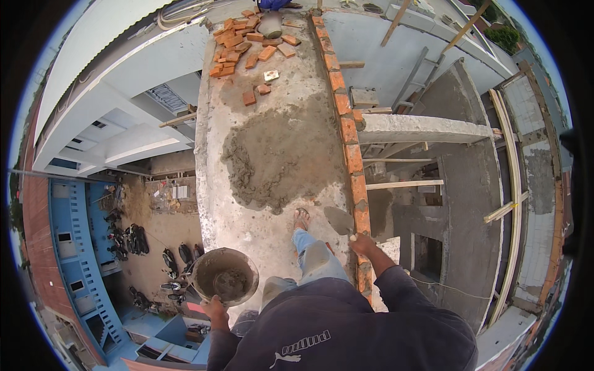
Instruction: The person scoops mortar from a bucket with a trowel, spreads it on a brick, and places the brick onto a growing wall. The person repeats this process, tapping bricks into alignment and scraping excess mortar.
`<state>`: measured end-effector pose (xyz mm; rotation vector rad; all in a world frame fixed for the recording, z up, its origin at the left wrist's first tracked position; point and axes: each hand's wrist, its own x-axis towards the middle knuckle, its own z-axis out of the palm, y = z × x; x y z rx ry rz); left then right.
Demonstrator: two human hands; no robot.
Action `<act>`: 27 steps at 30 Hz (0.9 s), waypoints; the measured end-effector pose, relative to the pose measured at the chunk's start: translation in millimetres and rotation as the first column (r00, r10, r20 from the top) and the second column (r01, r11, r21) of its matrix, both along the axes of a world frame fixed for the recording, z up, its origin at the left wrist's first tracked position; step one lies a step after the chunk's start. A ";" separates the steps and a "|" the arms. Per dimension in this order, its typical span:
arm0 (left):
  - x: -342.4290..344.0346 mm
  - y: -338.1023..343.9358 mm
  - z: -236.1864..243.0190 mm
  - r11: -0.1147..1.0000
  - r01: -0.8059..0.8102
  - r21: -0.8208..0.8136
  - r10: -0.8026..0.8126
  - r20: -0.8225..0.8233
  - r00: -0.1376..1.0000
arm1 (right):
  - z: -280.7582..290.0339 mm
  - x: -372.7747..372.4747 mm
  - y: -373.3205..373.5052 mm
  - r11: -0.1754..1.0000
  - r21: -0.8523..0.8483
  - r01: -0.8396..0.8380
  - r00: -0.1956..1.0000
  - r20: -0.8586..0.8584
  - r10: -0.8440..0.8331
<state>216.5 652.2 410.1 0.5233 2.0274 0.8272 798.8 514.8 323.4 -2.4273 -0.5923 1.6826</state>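
Observation:
My left hand (216, 308) is closed on the rim of a bucket (249, 269), tilted so that its inside shows, with some grey mortar (229, 283) at the bottom. In my right hand (365, 245) is the handle of a trowel (338, 220). Its grey, mortar-smeared blade lies over the concrete, close beside a low course of orange bricks (353, 159) that runs along the right edge. Ahead of my sandalled foot (302, 219) spreads a wide patch of wet mortar (288, 151).
Loose bricks (232, 41) lie heaped at the far end, near a person in blue (272, 4). Left of the concrete slab (211, 204) is a drop to a yard with motorbikes (136, 238). Beyond the bricks are a concrete beam (427, 128), planks (405, 184) and a ladder (416, 80).

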 end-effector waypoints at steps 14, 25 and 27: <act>-7.0 211.9 -191.7 0.847 0.147 -0.511 0.094 0.417 0.904 | -217.5 -19.5 170.0 0.937 -0.321 -0.137 0.987 0.030 0.155; -14.7 295.5 -420.1 0.863 0.208 -0.460 -0.129 0.196 0.972 | -462.8 50.9 263.3 0.947 -0.224 -0.230 0.840 0.446 0.310; -11.7 322.1 -438.7 0.869 0.243 -0.432 -0.185 0.173 0.967 | -496.0 80.1 298.9 0.971 -0.164 -0.173 0.860 0.456 0.230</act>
